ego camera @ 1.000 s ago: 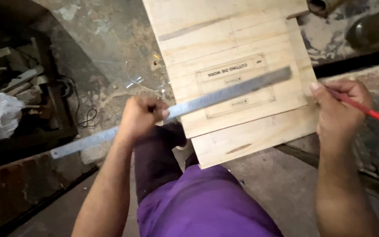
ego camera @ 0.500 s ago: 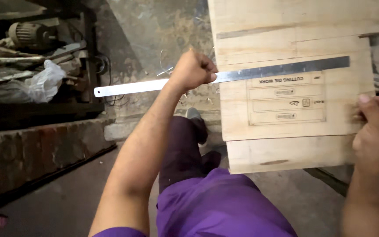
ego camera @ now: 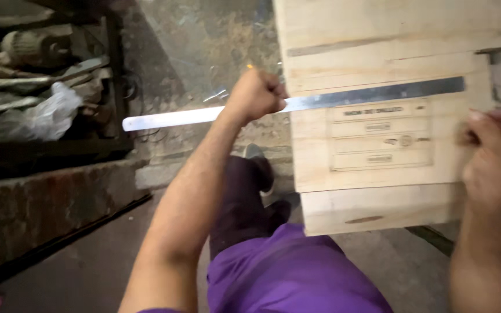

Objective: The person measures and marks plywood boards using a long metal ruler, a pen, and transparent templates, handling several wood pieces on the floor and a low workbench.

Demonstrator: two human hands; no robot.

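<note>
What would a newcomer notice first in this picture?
First, the long metal ruler lying across the pale wooden board at the upper right, its free end reaching out to the left. The left hand grips it at the board's left edge. The right hand, blurred, rests at the board's right edge.

I see a rough grey concrete floor (ego camera: 204, 52) with stains and scratches. On the far left stands a dark metal rack (ego camera: 111, 87), with a crumpled white plastic bag (ego camera: 42, 116) and dusty old machine parts (ego camera: 30, 49) on it. The light there is dim.
</note>
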